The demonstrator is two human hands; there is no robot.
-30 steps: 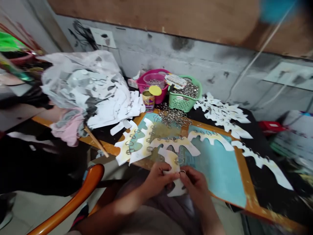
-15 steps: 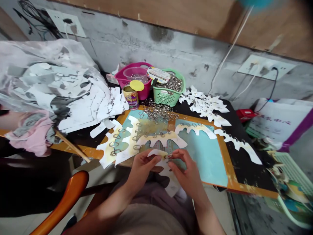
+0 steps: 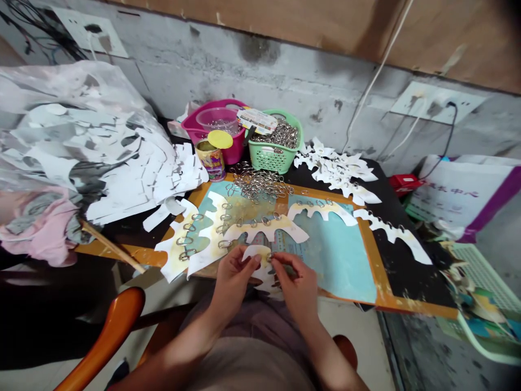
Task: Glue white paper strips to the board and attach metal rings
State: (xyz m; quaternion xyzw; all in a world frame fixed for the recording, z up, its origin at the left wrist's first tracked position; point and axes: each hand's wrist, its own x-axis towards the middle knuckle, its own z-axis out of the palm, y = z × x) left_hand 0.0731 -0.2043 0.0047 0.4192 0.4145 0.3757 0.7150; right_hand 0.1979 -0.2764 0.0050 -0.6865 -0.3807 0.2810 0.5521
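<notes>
My left hand (image 3: 234, 277) pinches a white card cut-out (image 3: 260, 269) at the near edge of the board (image 3: 342, 255). My right hand (image 3: 297, 285) is closed on a small metal ring (image 3: 270, 257) at the top edge of that same cut-out. Both hands meet over my lap, just in front of the board. Several similar cut-outs with rings (image 3: 211, 231) lie fanned on the board beyond my hands. A loose heap of metal rings (image 3: 260, 184) sits at the board's far edge.
A green basket (image 3: 274, 144) of rings, a pink tub (image 3: 215, 127) and a small tin (image 3: 211, 157) stand at the back. A plastic bag of white cut-outs (image 3: 81, 146) fills the left. More cut-outs (image 3: 342, 171) lie right. An orange chair arm (image 3: 106, 336) curves at lower left.
The view has swung right and steadied. My hands have lifted the cut-out slightly towards the board, and my right fingers have moved from its middle to its top edge with the ring.
</notes>
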